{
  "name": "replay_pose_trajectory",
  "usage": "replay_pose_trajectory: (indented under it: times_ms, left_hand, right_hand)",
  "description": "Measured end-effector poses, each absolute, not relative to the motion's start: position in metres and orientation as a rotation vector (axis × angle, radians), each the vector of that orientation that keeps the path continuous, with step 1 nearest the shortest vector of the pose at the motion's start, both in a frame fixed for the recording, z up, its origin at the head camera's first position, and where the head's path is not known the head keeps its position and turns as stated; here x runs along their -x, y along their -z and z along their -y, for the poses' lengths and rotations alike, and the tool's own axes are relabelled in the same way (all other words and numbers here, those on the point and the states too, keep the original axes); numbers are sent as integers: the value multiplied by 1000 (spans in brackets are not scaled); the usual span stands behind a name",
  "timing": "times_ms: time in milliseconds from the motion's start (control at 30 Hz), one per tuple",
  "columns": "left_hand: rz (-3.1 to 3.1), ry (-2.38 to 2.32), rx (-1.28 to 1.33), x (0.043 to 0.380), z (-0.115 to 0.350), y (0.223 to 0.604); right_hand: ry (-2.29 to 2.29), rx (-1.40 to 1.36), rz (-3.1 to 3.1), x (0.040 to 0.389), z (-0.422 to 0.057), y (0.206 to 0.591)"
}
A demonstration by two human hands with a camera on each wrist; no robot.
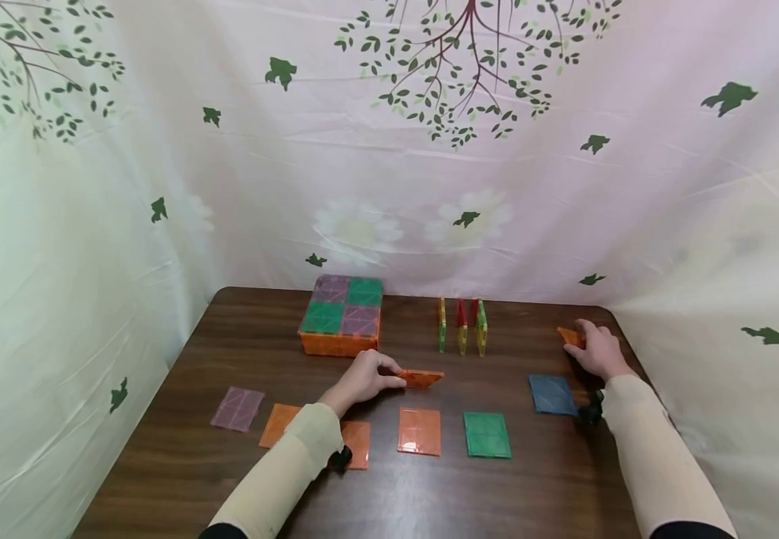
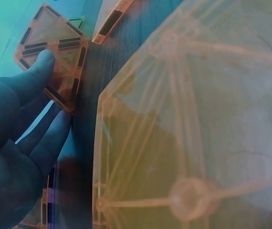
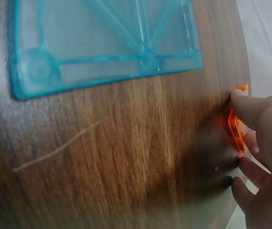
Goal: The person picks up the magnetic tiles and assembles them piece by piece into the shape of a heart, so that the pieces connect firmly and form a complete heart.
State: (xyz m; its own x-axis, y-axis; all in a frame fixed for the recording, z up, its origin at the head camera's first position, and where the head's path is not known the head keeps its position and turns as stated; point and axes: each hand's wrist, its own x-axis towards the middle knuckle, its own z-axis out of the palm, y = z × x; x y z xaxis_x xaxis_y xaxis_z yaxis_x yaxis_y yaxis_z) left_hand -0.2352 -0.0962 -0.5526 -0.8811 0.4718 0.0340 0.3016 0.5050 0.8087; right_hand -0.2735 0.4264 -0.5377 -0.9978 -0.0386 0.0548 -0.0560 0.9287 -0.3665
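My left hand (image 1: 362,378) pinches a pair of orange translucent magnetic tiles (image 1: 422,379) between thumb and fingers, near the middle of the table. In the left wrist view these look like two triangular tiles (image 2: 52,26) meeting along an edge. Near the table's far right corner, my right hand (image 1: 601,352) pinches another orange tile (image 1: 570,337), thumb on one side and fingers behind. Its full shape is hidden by the hand. A blue square tile (image 1: 553,394) lies flat close to the right wrist.
A box of tiles (image 1: 338,343) with a purple-and-green top stands at the back left. Several upright tiles (image 1: 462,329) stand right of it. A purple tile (image 1: 237,409), orange tiles (image 1: 419,431) and a green tile (image 1: 487,434) lie in front. Printed cloth (image 1: 389,187) hangs behind the table.
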Motion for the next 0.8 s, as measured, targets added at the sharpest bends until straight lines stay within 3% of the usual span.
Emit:
replay_pose_trajectory:
  times_ms: [800]
  left_hand:
    - [-2547,-1316,-651,238,97,552]
  right_hand:
    - [-691,-33,3009,271,-414,527]
